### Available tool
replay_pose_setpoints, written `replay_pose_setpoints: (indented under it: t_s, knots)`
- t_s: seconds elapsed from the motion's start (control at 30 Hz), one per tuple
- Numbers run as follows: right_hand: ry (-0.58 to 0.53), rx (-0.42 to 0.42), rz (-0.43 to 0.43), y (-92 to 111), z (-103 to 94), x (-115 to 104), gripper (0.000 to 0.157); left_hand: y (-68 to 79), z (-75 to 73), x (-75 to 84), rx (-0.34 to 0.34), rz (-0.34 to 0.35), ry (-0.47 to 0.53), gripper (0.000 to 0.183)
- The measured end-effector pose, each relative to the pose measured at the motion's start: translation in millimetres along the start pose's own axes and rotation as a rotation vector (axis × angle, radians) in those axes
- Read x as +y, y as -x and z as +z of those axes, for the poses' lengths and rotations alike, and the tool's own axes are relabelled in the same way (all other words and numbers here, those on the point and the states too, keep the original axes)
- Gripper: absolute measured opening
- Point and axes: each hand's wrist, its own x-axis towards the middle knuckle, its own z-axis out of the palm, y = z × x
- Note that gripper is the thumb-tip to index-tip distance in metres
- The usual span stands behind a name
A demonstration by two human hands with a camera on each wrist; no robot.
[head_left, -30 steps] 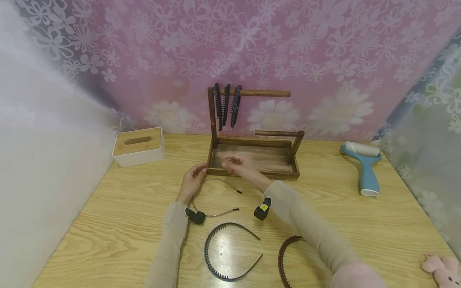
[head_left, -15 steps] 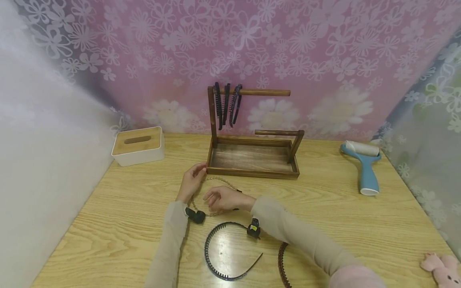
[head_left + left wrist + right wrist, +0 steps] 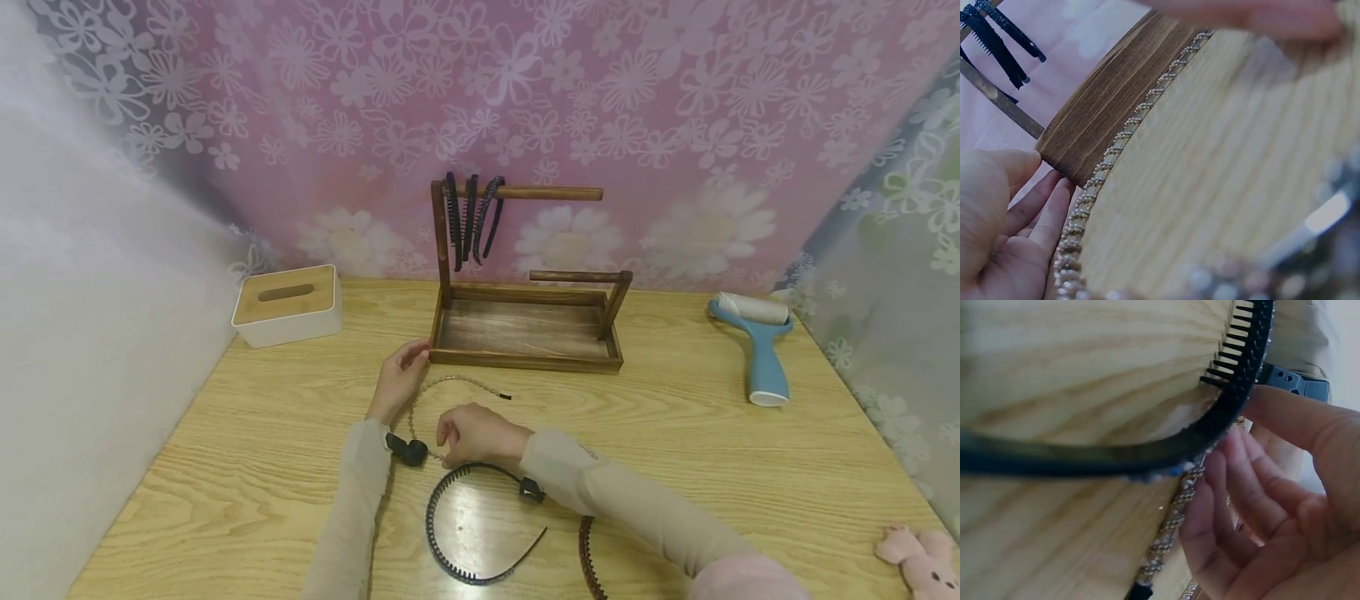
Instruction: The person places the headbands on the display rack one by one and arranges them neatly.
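Gripping at both stations: left hand (image 3: 397, 383) pinches the front left corner of the wooden stand's tray (image 3: 525, 362), thumb on one side, fingertips on the other. Right hand (image 3: 480, 435) has thumb and fingers closed on the near arm of the beaded headband (image 3: 1124, 134); exact contact spot partly hidden behind the black toothed headband (image 3: 430, 525) in the right wrist view.

Beaded headband is in front of the tray, between the two hands, curved side toward the left wrist, black-tipped far end pointing right. Part of its near arm is behind the left wrist camera (image 3: 411, 451) and the right hand in the head view.

Black toothed headband lies just below the right hand, open ends to the right, one end behind the right wrist camera (image 3: 531, 490). Can't tell if the hand touches it. Brown toothed headband (image 3: 584, 546) is further right, partly covered by the right sleeve (image 3: 645, 500).

Stand: three dark headbands (image 3: 453, 225) hang near the left end of the upper rod (image 3: 558, 193), the rightmost one tilted. Lower rod (image 3: 573, 276) sits over the tray's right half.

Rest of table (image 3: 247, 467): white tissue box (image 3: 311, 323) with wooden lid back left, blue-handled lint roller (image 3: 765, 358) back right, pink plush toy (image 3: 918, 562) cut off at lower right. Pink floral backdrop (image 3: 480, 92) behind.
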Motion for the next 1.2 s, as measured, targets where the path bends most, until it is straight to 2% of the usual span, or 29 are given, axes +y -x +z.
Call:
replay_pose_setpoints:
  t_s: [0.03,0.17,0.43,0.77,1.03,1.2]
  knots:
    - [0.0,-0.005,-0.017,1,-0.2,1,0.019,-2.2,0.4,-4.4,0.007,0.006,-0.003,0.035]
    - [0.017,-0.013,-0.067,2,-1.4,6,0.017,-2.9,0.7,-4.4,0.012,0.012,-0.013,0.034]
    - [-0.017,0.008,-0.07,11,-13.9,18,0.021,-3.3,1.9,-3.8,0.013,0.01,0.002,0.036]
    - [-0.085,0.081,-0.107,44,-38.6,19,0.019,-1.4,1.1,-4.2,0.016,0.018,-0.017,0.035]
    - [-0.285,0.192,-0.047,71,-51.9,31,0.025,-4.1,-0.6,-5.9,0.015,0.011,-0.03,0.036]
    - [-0.414,0.272,0.028,94,-60.6,42,0.034,-3.4,-0.2,-5.1,0.011,-0.001,-0.018,0.037]
